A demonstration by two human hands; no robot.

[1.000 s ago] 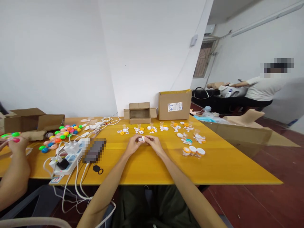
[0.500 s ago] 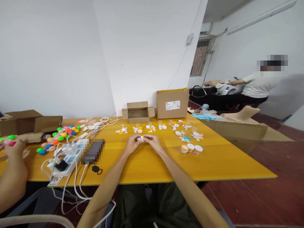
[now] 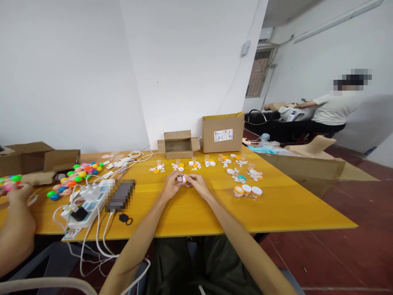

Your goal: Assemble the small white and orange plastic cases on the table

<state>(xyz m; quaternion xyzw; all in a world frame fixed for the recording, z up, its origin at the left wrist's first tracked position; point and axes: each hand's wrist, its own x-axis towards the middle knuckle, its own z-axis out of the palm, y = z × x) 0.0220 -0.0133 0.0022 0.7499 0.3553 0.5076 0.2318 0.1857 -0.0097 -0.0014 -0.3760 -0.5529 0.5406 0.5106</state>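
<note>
Head view — two hands (image 3: pixel 172 187) (image 3: pixel 199 185), one container (image 3: pixel 180 179) held, three lidded jars (image 3: pixel 246 188) nearby

Left of the hands (image 3: pixel 172 187), a long white plastic power strip (image 3: pixel 91 206) with a black plug (image 3: pixel 79 214) lay beside a dark, blurred rectangular device (image 3: pixel 120 196) on the yellow wooden tabletop (image 3: pixel 190 217). Farther left were glossy multicoloured balls (image 3: pixel 78 179) and an open brown cardboard box (image 3: pixel 63 159). Beyond the hands, rightward, stood a labelled brown carton (image 3: pixel 208 135); far right sat a person in a white shirt (image 3: pixel 333 111).
</note>
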